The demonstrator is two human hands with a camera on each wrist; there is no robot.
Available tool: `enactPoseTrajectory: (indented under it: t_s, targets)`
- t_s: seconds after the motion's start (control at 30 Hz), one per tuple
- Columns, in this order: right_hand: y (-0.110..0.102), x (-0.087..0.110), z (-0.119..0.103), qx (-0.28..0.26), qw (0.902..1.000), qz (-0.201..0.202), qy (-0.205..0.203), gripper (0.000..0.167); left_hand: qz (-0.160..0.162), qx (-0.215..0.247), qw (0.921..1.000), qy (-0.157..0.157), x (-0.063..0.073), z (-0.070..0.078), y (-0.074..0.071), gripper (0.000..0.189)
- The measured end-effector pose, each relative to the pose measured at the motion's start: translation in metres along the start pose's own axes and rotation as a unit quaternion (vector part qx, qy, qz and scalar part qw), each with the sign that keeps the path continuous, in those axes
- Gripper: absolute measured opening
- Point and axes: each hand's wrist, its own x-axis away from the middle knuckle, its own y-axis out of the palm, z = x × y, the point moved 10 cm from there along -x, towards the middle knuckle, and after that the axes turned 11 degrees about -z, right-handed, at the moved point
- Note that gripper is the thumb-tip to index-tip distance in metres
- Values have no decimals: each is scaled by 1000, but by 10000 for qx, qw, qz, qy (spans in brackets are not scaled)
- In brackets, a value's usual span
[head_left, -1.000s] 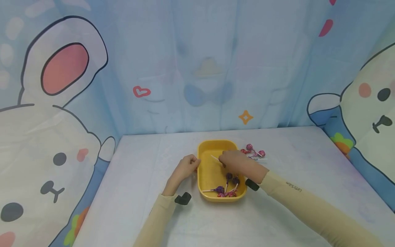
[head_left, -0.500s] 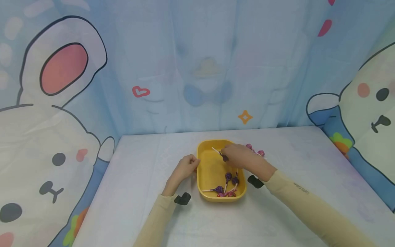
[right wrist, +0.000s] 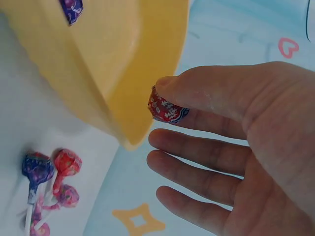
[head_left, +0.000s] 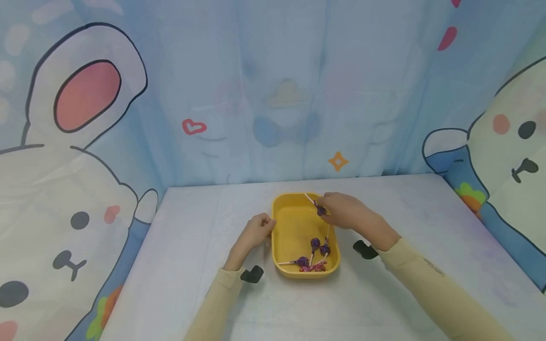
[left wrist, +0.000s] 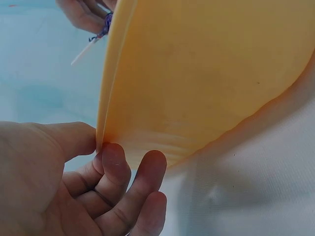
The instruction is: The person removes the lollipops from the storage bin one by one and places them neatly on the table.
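Note:
My right hand (head_left: 347, 210) pinches a purple-wrapped lollipop (head_left: 321, 210) between thumb and index finger, over the far right corner of a yellow tray (head_left: 292, 227). Its white stick points up and away. From close up in the right wrist view, the wrapper of this lollipop (right wrist: 168, 109) shows red and blue, while the other fingers stretch out below it. At the tray's left side, my left hand (head_left: 256, 232) grips the rim, thumb on top and fingertips against the outer wall (left wrist: 162, 98). Purple lollipops (head_left: 302, 261) and red-pink ones (head_left: 313, 268) lie in the near end of the tray.
Outside the tray, on the white tabletop, a blue-purple lollipop (right wrist: 37, 169) lies beside red and pink ones (right wrist: 67, 162); in the head view my right hand and forearm hide them. A printed blue cloth (head_left: 286, 142) hangs behind the table.
My right hand has moved right and away from me with the lollipop, from over the tray's middle to its far right corner. My left hand has stayed at the rim.

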Motion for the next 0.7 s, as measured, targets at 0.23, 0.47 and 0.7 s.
enactPoseTrajectory:
  t_s: [0.23,0.47,0.7]
  targets:
    - [-2,15,18,-217,9995,168,127,9,0,-37,9999,-99,-2,-3,1,24]
    - [5,27,42,-468,9983,122,339,13,5,-36,9999,-105,-2,-2,1,24]
    - [26,36,70,-499,9966,-39,655,33,15,-76,9999,-133,-2,-3,1,24]
